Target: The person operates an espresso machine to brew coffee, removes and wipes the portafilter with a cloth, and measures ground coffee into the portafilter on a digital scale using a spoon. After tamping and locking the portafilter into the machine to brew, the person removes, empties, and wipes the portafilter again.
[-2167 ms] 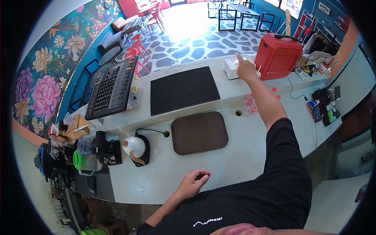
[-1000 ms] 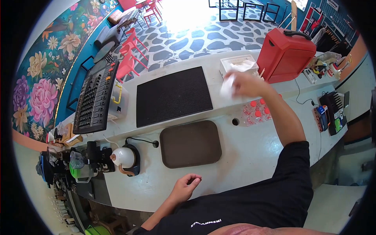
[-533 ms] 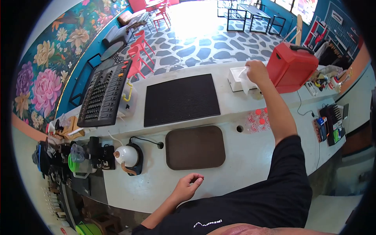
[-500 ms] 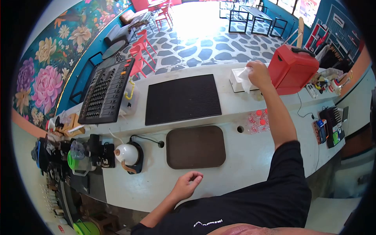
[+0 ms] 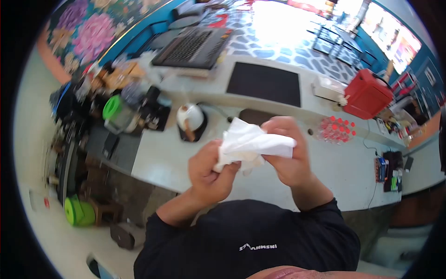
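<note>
A crumpled white tissue [image 5: 251, 142] is held up in front of my chest, above the counter. My left hand [image 5: 211, 169] grips its left side, thumb and fingers pressed together. At the other end, my right hand [image 5: 289, 151] has its fingers closed on the tissue. Behind the hands lies a brown tray [image 5: 257, 116], mostly hidden by them. The white tissue box [image 5: 328, 88] stands on the raised ledge, beyond my right hand.
A white kettle [image 5: 189, 117] on its base stands left of the hands. Red-capped bottles [image 5: 335, 130] cluster at right, below a red case [image 5: 368, 94]. The ledge also bears a black mat [image 5: 265, 83] and an audio mixer [image 5: 193, 48]. A green-lidded blender jug [image 5: 116, 114] is far left.
My right hand has drawn the tissue from the box and brought it back to my chest. My left hand has risen and taken hold of it too. The view has shifted left.
</note>
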A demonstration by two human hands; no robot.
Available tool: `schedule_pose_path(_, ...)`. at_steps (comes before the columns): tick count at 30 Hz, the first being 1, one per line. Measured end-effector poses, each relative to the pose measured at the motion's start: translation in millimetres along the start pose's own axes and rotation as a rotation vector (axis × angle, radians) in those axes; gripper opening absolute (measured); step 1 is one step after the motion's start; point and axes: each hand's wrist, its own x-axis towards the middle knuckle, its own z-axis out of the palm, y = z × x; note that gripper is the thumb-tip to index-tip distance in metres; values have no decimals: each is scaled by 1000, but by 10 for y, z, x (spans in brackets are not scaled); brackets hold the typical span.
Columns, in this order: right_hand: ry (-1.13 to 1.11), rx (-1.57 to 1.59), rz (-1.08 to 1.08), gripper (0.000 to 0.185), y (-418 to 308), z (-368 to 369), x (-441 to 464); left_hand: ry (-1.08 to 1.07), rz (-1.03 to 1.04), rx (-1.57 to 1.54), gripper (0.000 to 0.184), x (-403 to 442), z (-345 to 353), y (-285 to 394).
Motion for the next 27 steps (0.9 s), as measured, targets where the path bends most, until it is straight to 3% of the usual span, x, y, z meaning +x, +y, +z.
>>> schedule_pose_path(1, -14, -118, -180, 43, -153, 249, 51, 35, 8, 46, 28, -61, -276, 267)
schedule_pose_path(3, -22, -26, -329, 40, -339, 845, 75, 109, 71, 72, 24, -156, -752, 841)
schedule_pose_path(7, -96, 186, -148, 18, -956, 1955, -313, 221, 129, -145, 25, -721, -1181, 1713)
schedule_pose_path(8, -207, 270, -142, 15, -956, 2062, -259, 242, 145, -210, 28, -884, -1250, 1881)
schedule_pose_path(10, -430, 429, -102, 10, -954, 2271, -152, 117, 513, -163, 24, -955, -1721, 1718)
schedule_pose_path(11, -372, 551, -85, 10, -918, 2541, -281, 44, 692, -158, 23, -988, -1956, 1635)
schedule_pose_path(13, -373, 684, -177, 9, -690, 2981, -409, 53, 739, -34, 25, -1273, -2243, 1717)
schedule_pose_path(15, -378, 785, -226, 9, -514, 3360, -574, 98, 595, 54, 25, -1584, -2463, 1973)
schedule_pose_path(18, -244, 829, -228, 14, -435, 3937, -803, 142, 523, 242, 13, -1877, -2836, 2186)
schedule_pose_path(19, -85, 843, -232, 20, -491, 4348, -908, 175, 496, 335, 11, -1998, -2930, 2238)
schedule_pose_path(23, -530, 525, -526, 43, -69, 4603, -398, 367, 330, 951, 18, -2436, -3256, 2343)
schedule_pose_path(25, -876, 518, -435, 42, 35, 4768, -257, 430, 181, 1270, 31, -2634, -3317, 2358)
schedule_pose_path(26, -1017, 561, -354, 44, 99, 4857, -227, 534, 242, 1305, 32, -2681, -3357, 2288)
schedule_pose_path(27, -1077, 612, -376, 29, 117, 5005, -172, 636, 304, 1334, 33, -2718, -3404, 2193)
